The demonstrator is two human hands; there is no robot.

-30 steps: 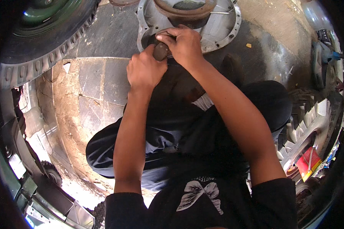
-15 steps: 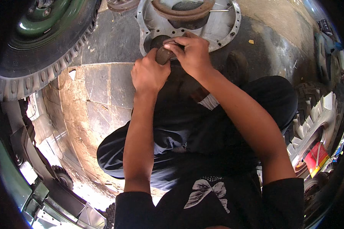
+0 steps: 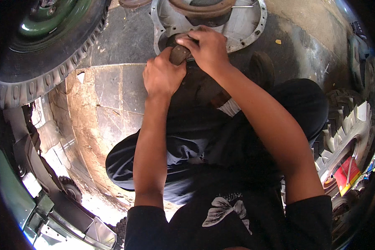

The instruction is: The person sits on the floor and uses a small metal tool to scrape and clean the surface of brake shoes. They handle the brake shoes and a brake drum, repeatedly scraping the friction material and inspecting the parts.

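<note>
My left hand (image 3: 163, 75) is closed round the lower end of a flat, dark brown plate with small holes (image 3: 179, 55). It looks like a worn friction lining, though I cannot be sure. At the plate's upper end are the bent fingers of my right hand (image 3: 210, 49), pinched together; what they hold, if anything, is hidden. Both hands are over the near edge of a grey metal housing (image 3: 246, 35), which has bolt holes along its rim. A rusty ring (image 3: 204, 10) lies on the housing, and a thin metal rod (image 3: 242, 6) sticks out beside it.
A large tyre on a green wheel (image 3: 41, 71) stands at the far left. Green vehicle parts (image 3: 12, 183) fill the lower left. On the right are another tyre (image 3: 341, 133) and a red and yellow box (image 3: 346, 175). My crossed legs (image 3: 141, 162) rest on the tiled floor (image 3: 116, 83).
My right fingers have slid up along the brown plate, away from me. The left hand keeps its grip with little movement. The whole view has shifted slightly.
</note>
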